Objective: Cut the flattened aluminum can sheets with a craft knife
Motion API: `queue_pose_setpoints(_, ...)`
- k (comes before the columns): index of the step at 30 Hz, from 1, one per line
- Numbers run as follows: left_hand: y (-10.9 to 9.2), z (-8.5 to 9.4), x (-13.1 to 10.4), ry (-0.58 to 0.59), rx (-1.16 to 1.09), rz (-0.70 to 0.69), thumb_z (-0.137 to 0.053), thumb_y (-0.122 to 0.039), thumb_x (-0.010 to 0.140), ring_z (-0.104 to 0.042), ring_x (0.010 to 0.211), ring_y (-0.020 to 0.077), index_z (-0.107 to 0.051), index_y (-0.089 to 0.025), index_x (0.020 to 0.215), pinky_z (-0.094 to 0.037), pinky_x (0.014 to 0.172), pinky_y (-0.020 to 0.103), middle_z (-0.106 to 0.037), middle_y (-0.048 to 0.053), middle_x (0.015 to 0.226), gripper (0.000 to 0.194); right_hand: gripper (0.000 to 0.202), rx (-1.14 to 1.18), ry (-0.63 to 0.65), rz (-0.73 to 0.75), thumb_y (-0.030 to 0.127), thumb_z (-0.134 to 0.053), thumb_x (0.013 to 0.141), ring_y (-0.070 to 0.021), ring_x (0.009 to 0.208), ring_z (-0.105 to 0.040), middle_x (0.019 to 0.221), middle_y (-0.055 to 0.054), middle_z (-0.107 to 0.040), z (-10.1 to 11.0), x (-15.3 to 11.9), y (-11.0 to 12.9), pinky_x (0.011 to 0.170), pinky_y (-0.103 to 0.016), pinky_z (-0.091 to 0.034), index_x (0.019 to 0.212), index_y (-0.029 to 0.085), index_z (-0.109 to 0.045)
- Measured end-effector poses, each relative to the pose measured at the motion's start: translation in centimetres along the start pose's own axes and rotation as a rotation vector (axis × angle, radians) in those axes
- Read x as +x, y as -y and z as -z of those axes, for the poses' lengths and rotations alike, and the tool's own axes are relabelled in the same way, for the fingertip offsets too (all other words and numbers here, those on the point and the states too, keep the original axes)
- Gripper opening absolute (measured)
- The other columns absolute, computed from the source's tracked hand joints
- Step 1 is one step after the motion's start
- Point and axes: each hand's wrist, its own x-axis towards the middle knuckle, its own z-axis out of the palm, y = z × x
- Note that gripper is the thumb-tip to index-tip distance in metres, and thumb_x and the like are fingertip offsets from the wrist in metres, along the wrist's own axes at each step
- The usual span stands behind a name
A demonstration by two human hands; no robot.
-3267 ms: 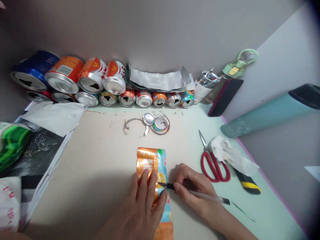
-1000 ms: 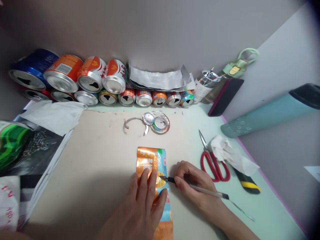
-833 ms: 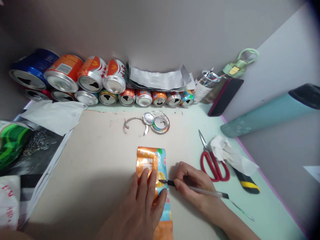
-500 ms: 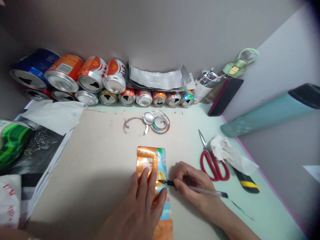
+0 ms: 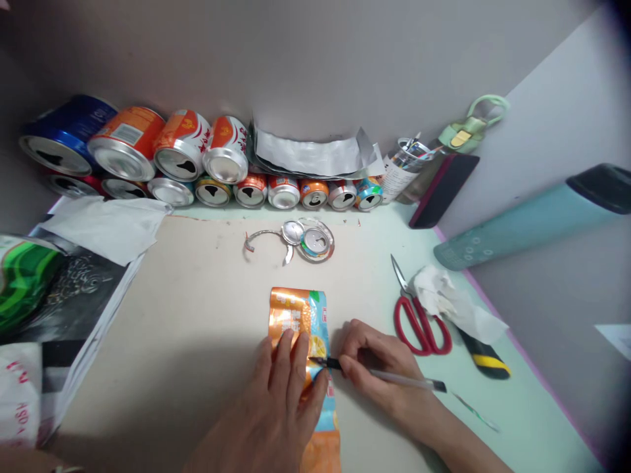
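Desk (image 5: 537,420): one, bearing one beige work sheet (image 5: 197,289) under the operation; the surface appears flat enough for pen work.

Left hand (image 5: 276,414): laid palm down across the printed strip (image 5: 296,312), fingers slightly spread and bearing on it; in my judgement the pressure should be even and firm, so that the glossy strip neither slides nor springs.

Right hand (image 5: 377,361): fingers pinching the pen (image 5: 404,378) close behind its tip, a sound grip; slow, light strokes are advised, as ink may skid on a slick face.

Strip: one, lying lengthwise on the beige sheet, partly covered by the left hand and running out of view at the near edge; the pen tip is just beside the left index finger and appears to meet the strip, though contact cannot be confirmed; a little more room between tip and fingers would lessen the risk of a slip or smear.

Inventory, largest first: bottle (image 5: 517,223), one; curved metal sheets (image 5: 310,154), stacked, number not determinable; drink cans (image 5: 182,141), thirteen on their sides, four in the upper tier and nine in the lower; scissors (image 5: 421,320), one pair; loose can ends (image 5: 292,232), two; pen in hand, one.
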Motion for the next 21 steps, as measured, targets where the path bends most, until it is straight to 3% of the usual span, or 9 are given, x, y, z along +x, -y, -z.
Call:
queue_pose_setpoints(5, 0.12, 0.20, 0.05, 0.020, -0.046, -0.001, -0.050, -0.077, 0.091, -0.056, 0.135, 0.0378, -0.058, -0.028, 0.144, -0.025, 0.112, 0.051, -0.063, 0.017, 0.144, 0.073, 0.024, -0.024, -0.030, 0.014, 0.024, -0.060, 0.093, -0.0138, 0.062, -0.043, 0.070, 0.001, -0.053, 0.05, 0.05, 0.04, 0.054, -0.026, -0.034, 0.071, 0.021, -0.052)
queue_pose_setpoints(13, 0.23, 0.19, 0.10, -0.006, -0.020, -0.004, -0.054, -0.057, 0.098, -0.059, 0.133, 0.0361, -0.063, -0.031, 0.140, -0.027, 0.111, 0.051, -0.066, 0.015, 0.141, 0.050, 0.024, -0.039, -0.045, 0.033, 0.023, -0.060, 0.093, -0.0137, 0.062, -0.045, 0.070, 0.001, -0.055, -0.09, -0.03, 0.20, 0.054, -0.025, -0.035, 0.071, 0.021, -0.052)
queue_pose_setpoints(21, 0.09, 0.03, -0.02, 0.018, -0.026, -0.003, -0.050, -0.065, 0.097, -0.055, 0.136, 0.0371, -0.062, -0.033, 0.141, -0.026, 0.111, 0.051, -0.063, 0.015, 0.145, 0.056, 0.023, -0.065, -0.047, 0.045, 0.023, -0.059, 0.093, -0.0135, 0.062, -0.044, 0.070, 0.001, -0.054, -0.06, -0.03, 0.05, 0.054, -0.026, -0.034, 0.071, 0.021, -0.052)
